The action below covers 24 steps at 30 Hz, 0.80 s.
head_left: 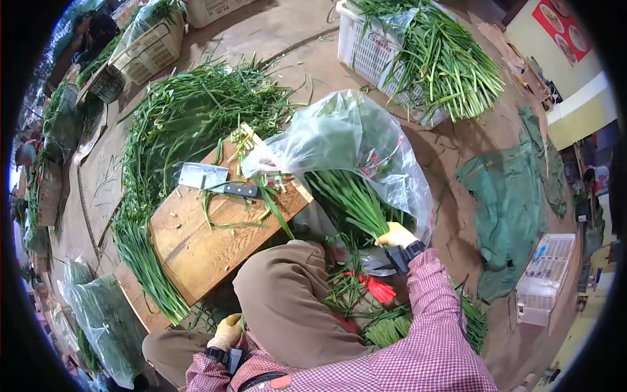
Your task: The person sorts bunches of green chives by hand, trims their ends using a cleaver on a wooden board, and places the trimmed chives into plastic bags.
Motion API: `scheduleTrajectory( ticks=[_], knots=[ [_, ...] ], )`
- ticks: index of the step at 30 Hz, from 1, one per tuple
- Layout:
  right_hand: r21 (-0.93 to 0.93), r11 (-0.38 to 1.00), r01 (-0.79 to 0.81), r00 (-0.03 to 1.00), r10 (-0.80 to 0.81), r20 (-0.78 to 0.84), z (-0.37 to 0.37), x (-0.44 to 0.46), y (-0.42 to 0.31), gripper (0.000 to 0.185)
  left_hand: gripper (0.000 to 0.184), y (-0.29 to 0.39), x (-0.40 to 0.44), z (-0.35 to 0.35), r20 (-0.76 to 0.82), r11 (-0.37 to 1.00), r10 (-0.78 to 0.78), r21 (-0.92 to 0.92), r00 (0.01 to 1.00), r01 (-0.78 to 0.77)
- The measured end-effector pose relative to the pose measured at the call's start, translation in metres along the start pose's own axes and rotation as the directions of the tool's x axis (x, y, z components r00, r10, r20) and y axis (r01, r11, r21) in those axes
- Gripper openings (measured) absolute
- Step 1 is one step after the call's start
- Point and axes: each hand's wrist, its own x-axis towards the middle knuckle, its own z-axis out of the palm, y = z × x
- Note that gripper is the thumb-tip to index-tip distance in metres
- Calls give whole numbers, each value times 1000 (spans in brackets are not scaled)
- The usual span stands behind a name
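My right hand (pixel 396 236), in a pale yellow glove, is closed round the lower end of a bundle of long green stalks (pixel 349 199). The bundle's far part lies inside a clear plastic bag (pixel 333 134). My left hand (pixel 227 330), gloved too, rests by my left knee with its fingers curled; whether it holds anything is hidden. A cleaver (pixel 219 179) with a black handle lies on the wooden board (pixel 196 245), among cut scraps. A large heap of green stalks (pixel 176 124) spreads behind and left of the board. Red ties (pixel 379 287) lie below my right hand.
At the top, a white crate (pixel 366 55) overflows with stalks. Another crate (pixel 153 52) stands upper left. A green cloth (pixel 503 202) and a white basket (pixel 545 274) are at the right. Filled plastic bags (pixel 108 320) lie lower left. Another person (pixel 101 29) is partly visible upper left.
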Motion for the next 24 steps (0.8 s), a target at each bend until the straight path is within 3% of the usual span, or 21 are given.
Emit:
scheduleTrajectory(
  ticks=[2, 3, 4, 6, 8, 10, 12, 13, 14, 16, 18, 19, 22, 24],
  knots=[
    [-207, 976, -62, 986, 28, -163, 0, 0, 18, 36, 43, 29, -14, 0, 2, 997, -57, -55, 998, 57],
    [-206, 960, -188, 975, 158, -154, -4, -33, -28, 42, 42, 21, -8, 1, -3, 999, -41, -24, 999, 41],
    [-358, 919, -163, 966, 76, -247, -2, -37, -21, 42, 42, 57, -28, -4, 1, 999, -14, 34, 1000, 13],
    [-448, 871, -203, 937, 39, -348, 3, -66, -48, 41, 40, 56, -25, -2, -35, 999, 12, 31, 999, -11],
    [-559, 818, -138, 909, -119, -400, 7, -91, -59, 40, 37, 64, -29, -3, -25, 999, 23, -39, 999, -24],
    [-375, 918, -130, 944, -2, -331, 8, -110, -67, 40, 35, 63, -28, -7, -9, 994, 47, -94, 999, -48],
    [-15, 999, 34, 994, -35, -105, 2, -121, -62, 34, 33, 58, -19, -11, 11, 986, 88, -144, 996, -85],
    [210, 977, 36, 999, -34, -12, 1, -132, -58, 31, 32, 59, -22, -12, 50, 952, 80, -299, 996, -62],
    [421, 907, 23, 995, -62, 79, 0, -141, -57, 28, 31, 60, -20, -16, 19, 948, 171, -274, 985, -159],
    [728, 683, -59, 994, -29, 107, 1, -161, -48, 28, 30, 71, -27, -27, -40, 916, 338, -217, 940, -338],
    [780, 615, -114, 993, 49, 107, 2, -176, -45, 27, 29, 89, -39, -36, -48, 859, 385, -347, 922, -377],
    [705, 701, -104, 995, 71, 75, 5, -183, -47, 28, 29, 93, -42, -44, -52, 857, 427, -296, 903, -422],
    [794, 607, -26, 996, -56, 76, 12, -230, -59, 28, 30, 125, -77, -65, -61, 821, 540, -184, 840, -541],
    [814, 581, 20, 992, -116, 58, 20, -259, -76, 33, 30, 138, -87, -72, -70, 773, 572, -286, 817, -566]
  ],
)
